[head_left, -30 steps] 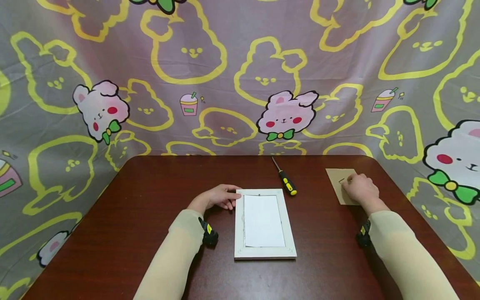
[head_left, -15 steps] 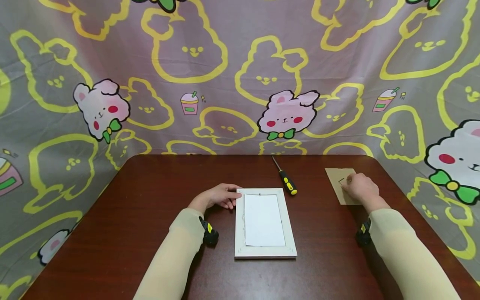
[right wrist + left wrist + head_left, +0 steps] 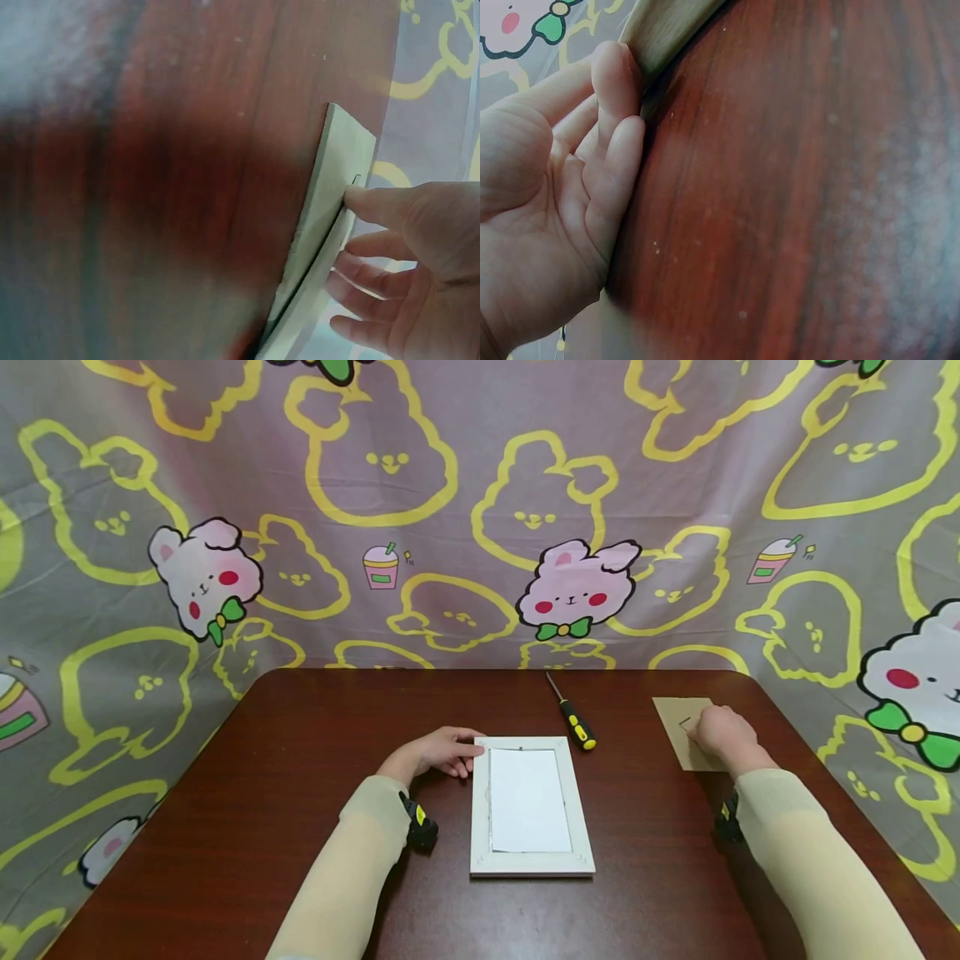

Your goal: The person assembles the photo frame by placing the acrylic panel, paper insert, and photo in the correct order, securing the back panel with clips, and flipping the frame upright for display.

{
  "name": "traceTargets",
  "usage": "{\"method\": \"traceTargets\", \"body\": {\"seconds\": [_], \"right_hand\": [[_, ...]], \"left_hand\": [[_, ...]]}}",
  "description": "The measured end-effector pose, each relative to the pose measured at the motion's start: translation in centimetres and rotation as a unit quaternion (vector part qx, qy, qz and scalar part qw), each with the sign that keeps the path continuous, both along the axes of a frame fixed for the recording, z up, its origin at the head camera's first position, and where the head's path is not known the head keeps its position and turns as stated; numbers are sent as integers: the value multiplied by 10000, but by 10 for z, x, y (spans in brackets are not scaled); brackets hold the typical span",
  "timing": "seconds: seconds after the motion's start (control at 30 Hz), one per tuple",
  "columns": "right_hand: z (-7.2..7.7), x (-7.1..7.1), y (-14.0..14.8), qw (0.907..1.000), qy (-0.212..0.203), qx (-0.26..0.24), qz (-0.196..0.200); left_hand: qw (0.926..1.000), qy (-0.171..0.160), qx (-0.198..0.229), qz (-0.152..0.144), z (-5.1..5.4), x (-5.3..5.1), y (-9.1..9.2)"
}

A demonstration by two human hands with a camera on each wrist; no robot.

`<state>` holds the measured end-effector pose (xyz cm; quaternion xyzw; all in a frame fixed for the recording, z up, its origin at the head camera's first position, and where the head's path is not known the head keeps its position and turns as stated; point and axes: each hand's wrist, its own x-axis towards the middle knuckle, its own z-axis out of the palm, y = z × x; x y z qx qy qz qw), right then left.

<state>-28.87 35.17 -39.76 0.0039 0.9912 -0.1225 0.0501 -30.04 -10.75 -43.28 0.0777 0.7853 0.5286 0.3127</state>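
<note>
A white picture frame lies flat mid-table, with a white sheet inside its border. My left hand holds the frame's upper left edge, thumb on top; in the left wrist view the fingertips meet the frame's side. To the far right lies a brown backing board with a short dark mark on it. My right hand is over the board's right side. In the right wrist view, its thumb and fingers pinch a flap-like strip of the board; where the fingertips end is partly hidden.
A screwdriver with a black and yellow handle lies behind and right of the frame, shaft toward the table's back edge. A patterned curtain stands behind and beside the dark red wooden table.
My right hand has turned slightly at the board, so its fingertips show less in the head view. The left hand and the frame stay where they were.
</note>
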Motion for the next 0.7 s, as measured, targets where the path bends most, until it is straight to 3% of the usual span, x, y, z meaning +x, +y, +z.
{"method": "traceTargets", "body": {"seconds": [0.2,0.7], "right_hand": [[5,-1,-1,9995,-216,217,11],[1,-6,5,9999,2,151,59]], "left_hand": [[10000,39,33,-20,1,-1,1],[10000,-34,52,-9,-1,1,1]]}}
